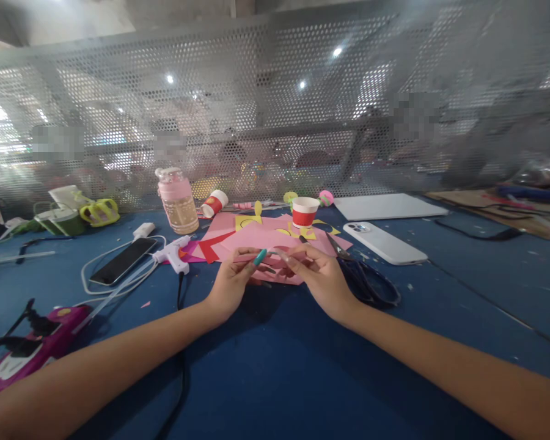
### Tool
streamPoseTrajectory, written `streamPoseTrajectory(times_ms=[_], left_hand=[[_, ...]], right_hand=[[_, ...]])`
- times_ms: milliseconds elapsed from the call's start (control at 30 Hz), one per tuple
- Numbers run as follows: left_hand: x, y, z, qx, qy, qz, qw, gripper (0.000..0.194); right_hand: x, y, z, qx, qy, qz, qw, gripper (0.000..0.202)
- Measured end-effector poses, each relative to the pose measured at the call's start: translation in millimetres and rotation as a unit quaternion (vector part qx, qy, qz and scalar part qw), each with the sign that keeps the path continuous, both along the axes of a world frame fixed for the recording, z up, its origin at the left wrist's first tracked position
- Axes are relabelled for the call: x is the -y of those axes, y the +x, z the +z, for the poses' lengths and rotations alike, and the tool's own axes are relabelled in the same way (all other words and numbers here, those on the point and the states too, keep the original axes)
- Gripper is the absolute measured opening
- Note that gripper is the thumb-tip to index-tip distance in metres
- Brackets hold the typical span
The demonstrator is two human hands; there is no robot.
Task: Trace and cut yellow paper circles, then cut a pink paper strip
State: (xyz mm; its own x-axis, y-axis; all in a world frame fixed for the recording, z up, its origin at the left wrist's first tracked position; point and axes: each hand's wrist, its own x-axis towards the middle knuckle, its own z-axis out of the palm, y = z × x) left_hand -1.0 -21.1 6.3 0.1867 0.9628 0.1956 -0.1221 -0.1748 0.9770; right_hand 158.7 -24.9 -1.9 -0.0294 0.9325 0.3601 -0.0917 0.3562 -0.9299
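My left hand [232, 280] and my right hand [326, 278] meet just above the blue table, thumbs and fingers drawn together in a pinch. Whatever lies between the fingertips is thin and pinkish, and it blends with the pink paper sheets [238, 241] behind it; I cannot tell its kind. A long teal nail shows on the left thumb. Beyond the hands stands a red and white paper cup [305, 212], upright on the sheets. Yellow paper pieces [249, 222] with round cuts lie there too. Scissors with dark handles [371, 284] rest beside my right hand.
At left are a white glue gun [174, 253], a black phone [123, 261], a purple power strip [41, 348] and a pink-lidded bottle [178, 201]. A tipped cup [214, 203] lies behind. At right are a white phone [385, 242] and a white board [389, 206]. Perforated metal panel [256, 116] behind.
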Motion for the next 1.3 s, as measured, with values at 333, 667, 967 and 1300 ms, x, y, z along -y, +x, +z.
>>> streamPoseTrajectory(times_ms=[333, 667, 967, 1300], left_hand=[[3.3, 3.9, 4.4, 0.033, -0.004, -0.015, 0.999, 0.039], [5.0, -1.2, -0.4, 0.022, 0.084, -0.024, 0.996, 0.024], [5.4, -2.7, -1.2, -0.047, 0.111, -0.032, 0.992, 0.022], [5.0, -0.7, 4.1, 0.115, -0.049, -0.073, 0.990, 0.048]], right_hand=[[-4.3, -0.5, -3.1, -0.020, -0.033, -0.032, 0.999, 0.030], [-7.9, -0.4, -5.3, -0.108, -0.064, -0.015, 0.992, 0.028], [-6.6, -1.9, 2.1, -0.184, -0.137, -0.024, 0.973, 0.040], [-8.3, 0.4, -0.9, -0.106, -0.046, -0.039, 0.993, 0.041]])
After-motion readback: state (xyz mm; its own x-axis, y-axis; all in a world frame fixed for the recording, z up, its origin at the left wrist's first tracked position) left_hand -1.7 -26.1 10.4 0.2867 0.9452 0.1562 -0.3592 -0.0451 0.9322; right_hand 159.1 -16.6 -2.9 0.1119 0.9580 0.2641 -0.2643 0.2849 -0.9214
